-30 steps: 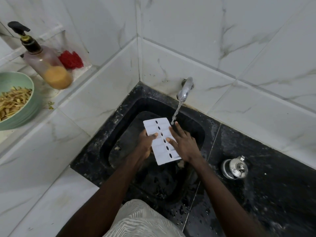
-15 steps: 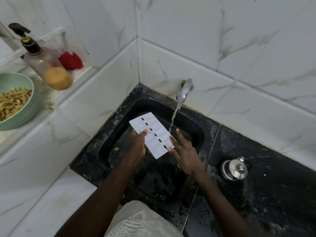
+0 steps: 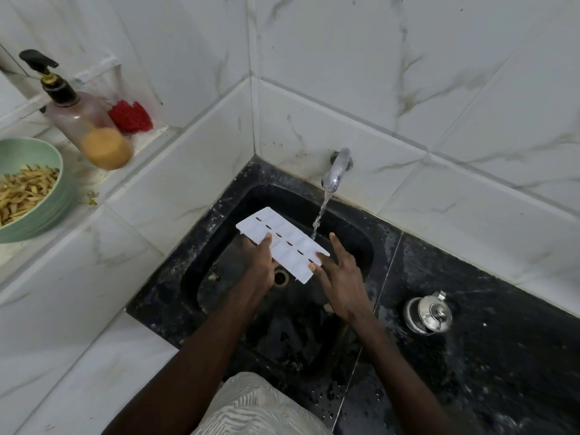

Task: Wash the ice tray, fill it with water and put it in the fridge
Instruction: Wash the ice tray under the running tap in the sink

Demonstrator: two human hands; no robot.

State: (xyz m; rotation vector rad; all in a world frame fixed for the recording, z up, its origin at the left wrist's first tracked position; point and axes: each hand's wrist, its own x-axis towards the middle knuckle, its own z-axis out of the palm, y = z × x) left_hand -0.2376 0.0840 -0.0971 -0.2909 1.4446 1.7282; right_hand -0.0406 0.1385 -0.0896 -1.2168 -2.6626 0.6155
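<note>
A black speckled counter [image 3: 489, 365] runs along the right, wet and beaded with drops near the sink [image 3: 219, 215], a black basin sunk into the far left corner of it. White marble-veined tiles [image 3: 345, 73] cover both walls, and a tiled ledge [image 3: 94, 189] steps up on the left. A steel tap [image 3: 336, 169] comes out of the far wall with a thin stream of water [image 3: 320, 215] falling from it.

The white ice tray [image 3: 282, 243] is held above the basin, tilted, its underside with a row of dark slots facing up; the stream passes just beside its right edge. The left hand [image 3: 260, 265] has its grip closed on the tray's near left edge, thumb on top. The right hand [image 3: 342, 277] is spread flat with fingers apart, its fingertips touching the tray's near right corner without closing on it.

On the counter to the right sits a small steel pot [image 3: 427, 315] with a lid. On the ledge stand a pump bottle [image 3: 84, 120] part full of orange liquid, a red scrubber [image 3: 130, 116] behind it, and a green bowl [image 3: 47, 208] of pale strips, cut off by the left edge.

The drain [image 3: 281, 276] is partly hidden by the left hand. The tray's cup side cannot be seen. A patterned garment [image 3: 251, 406] is cut off at the near edge
</note>
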